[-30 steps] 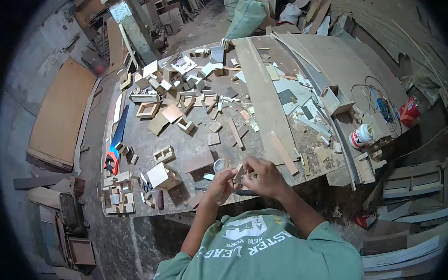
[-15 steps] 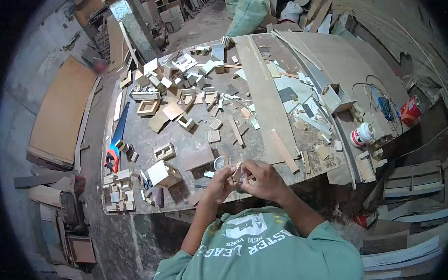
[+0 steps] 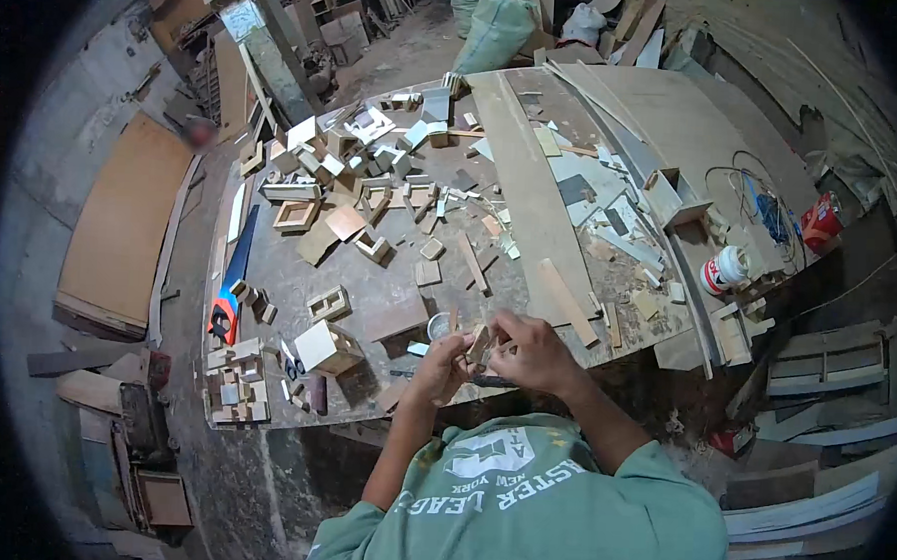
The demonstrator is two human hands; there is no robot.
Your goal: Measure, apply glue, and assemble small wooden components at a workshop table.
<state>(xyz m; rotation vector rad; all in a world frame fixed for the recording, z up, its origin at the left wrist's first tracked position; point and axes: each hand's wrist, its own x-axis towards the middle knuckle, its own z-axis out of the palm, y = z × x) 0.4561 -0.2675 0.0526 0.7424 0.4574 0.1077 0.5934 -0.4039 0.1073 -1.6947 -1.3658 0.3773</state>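
Near the table's front edge, my left hand grips a small wooden piece between thumb and fingers. Close on its right, my right hand has its fingers curled in a pinch; whatever they hold is too small to make out. A small round tub with pale contents stands just beyond my left hand, partly hidden by it. To the left are a white-topped wooden box, a pair of scissors and a dark cylinder.
Many small wooden frames and offcuts cover the table's left and middle. A handsaw lies along the left edge. Long boards cross the table. At the right stand a white jar and a red can.
My right hand has moved slightly right, away from the wooden piece in my left hand. The left hand has barely shifted, and the piece now shows more upright.
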